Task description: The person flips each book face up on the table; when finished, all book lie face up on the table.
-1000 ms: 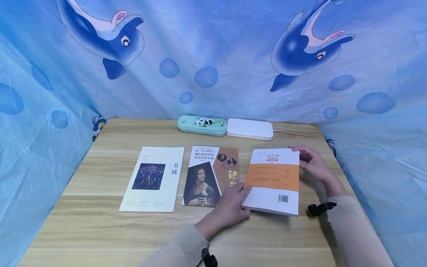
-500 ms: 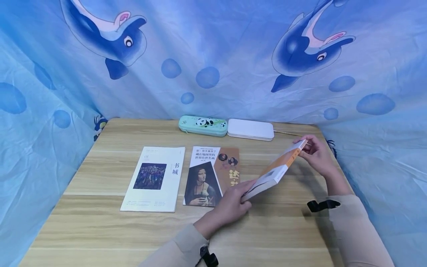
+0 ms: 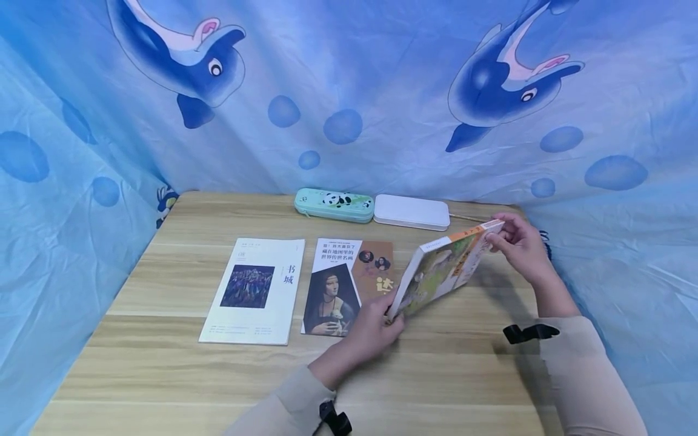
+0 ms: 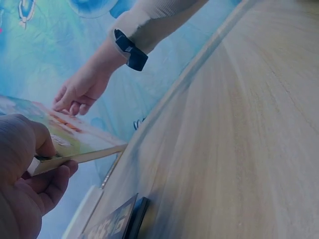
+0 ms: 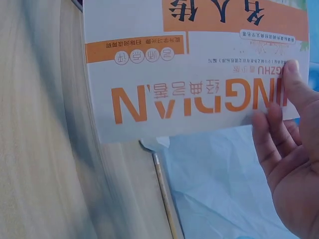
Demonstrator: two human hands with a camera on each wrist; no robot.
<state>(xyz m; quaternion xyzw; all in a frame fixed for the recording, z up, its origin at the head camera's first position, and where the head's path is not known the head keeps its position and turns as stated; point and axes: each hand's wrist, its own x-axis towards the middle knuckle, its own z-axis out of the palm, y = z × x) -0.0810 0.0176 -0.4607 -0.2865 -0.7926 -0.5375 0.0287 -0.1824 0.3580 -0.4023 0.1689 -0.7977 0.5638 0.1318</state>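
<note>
A paperback book (image 3: pixel 444 266) is raised off the table and tilted, spine upward, its illustrated front cover partly facing me. My left hand (image 3: pixel 368 333) pinches its lower left corner, thumb on the cover and fingers behind, as the left wrist view confirms on the book's edge (image 4: pixel 92 155). At the opposite end my right hand (image 3: pixel 523 251) grips the upper right corner. Orange lettering fills the cover (image 5: pixel 199 55) in the right wrist view. Just beside my left hand lies a brown and white book (image 3: pixel 329 297) with a portrait, its lower right part hidden by that hand.
Farther left lies a white magazine (image 3: pixel 251 327) with a dark picture. Along the back edge sit a green panda pencil case (image 3: pixel 335 206), a white flat case (image 3: pixel 411 212) and a thin stick (image 3: pixel 466 217). A blue dolphin curtain (image 3: pixel 392 72) surrounds the wooden table (image 3: pixel 163 375).
The book has turned over in both hands, from its back cover showing, through edge-on, to its front cover showing. My right hand rose slightly; the left shifted a little left.
</note>
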